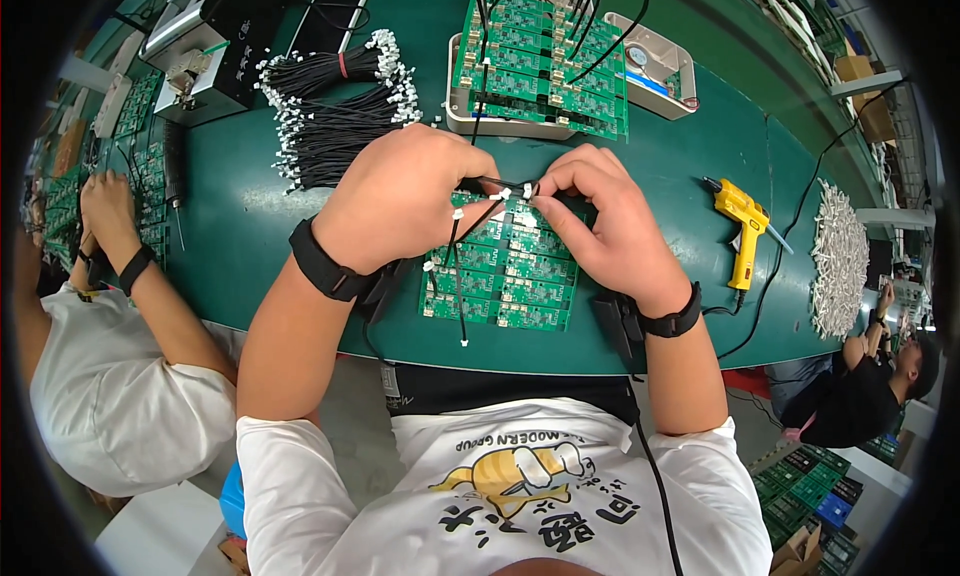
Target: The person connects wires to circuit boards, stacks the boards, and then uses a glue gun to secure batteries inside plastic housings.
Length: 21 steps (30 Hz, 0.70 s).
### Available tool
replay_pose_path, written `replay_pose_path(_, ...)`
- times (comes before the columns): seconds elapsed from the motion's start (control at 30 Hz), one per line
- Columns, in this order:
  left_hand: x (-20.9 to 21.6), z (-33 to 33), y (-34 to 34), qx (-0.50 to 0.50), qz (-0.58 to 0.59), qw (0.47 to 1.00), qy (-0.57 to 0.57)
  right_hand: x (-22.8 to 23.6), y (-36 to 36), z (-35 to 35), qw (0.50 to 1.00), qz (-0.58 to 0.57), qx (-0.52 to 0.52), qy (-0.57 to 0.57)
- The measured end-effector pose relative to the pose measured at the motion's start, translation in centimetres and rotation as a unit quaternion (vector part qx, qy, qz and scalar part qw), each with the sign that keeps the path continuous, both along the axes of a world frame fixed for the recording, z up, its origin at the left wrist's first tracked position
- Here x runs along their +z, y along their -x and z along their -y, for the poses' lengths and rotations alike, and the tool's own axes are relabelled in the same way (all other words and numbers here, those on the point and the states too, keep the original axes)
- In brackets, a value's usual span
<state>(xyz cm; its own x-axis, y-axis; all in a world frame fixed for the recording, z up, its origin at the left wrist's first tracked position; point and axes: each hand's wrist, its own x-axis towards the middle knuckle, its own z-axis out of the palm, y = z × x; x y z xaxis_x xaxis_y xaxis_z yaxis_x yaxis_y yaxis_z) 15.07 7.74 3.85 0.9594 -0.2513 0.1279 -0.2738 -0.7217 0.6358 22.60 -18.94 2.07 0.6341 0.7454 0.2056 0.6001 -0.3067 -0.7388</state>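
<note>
A green circuit board panel [497, 288] lies flat on the table in front of me. Over its far edge my left hand [405, 191] is closed around a few thin black cables [463, 246], whose ends hang across the boards. Opposite it, my right hand [605, 216] pinches a small white connector [530, 190] between thumb and forefinger. A black cable stretches between the two hands. Whether the connector touches a socket on the panel is too small to tell. Dark straps circle both wrists.
Bundled black cables [335, 126] lie far left, below a phone [330, 16]. More board panels [540, 61] rest on a beige bin. A yellow glue gun [742, 231] and a white cable pile [840, 261] lie right. Co-workers sit at both sides.
</note>
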Motion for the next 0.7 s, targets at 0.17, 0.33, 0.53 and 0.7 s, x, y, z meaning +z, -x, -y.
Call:
replay_pose_path(0.17, 0.19, -0.16, 0.02, 0.001, 0.000, 1.000, -0.016, 0.06, 0.01, -0.17, 0.999, 0.040, 0.013, -0.001)
replay_pose_path(0.33, -0.32, -0.30, -0.07, -0.009, 0.021, 1.000, -0.001, 0.13, 0.13, -0.14, 0.999, 0.042, 0.006, -0.002)
replay_pose_path(0.53, -0.08, -0.09, -0.03, 0.000, -0.002, 1.000, 0.003, -0.10, 0.39, -0.16, 0.999, 0.049, 0.004, -0.009)
replay_pose_path(0.7, -0.53, -0.28, -0.13, -0.014, 0.025, 1.000, -0.001, 0.13, 0.49, -0.25, 0.998, 0.067, 0.002, -0.013)
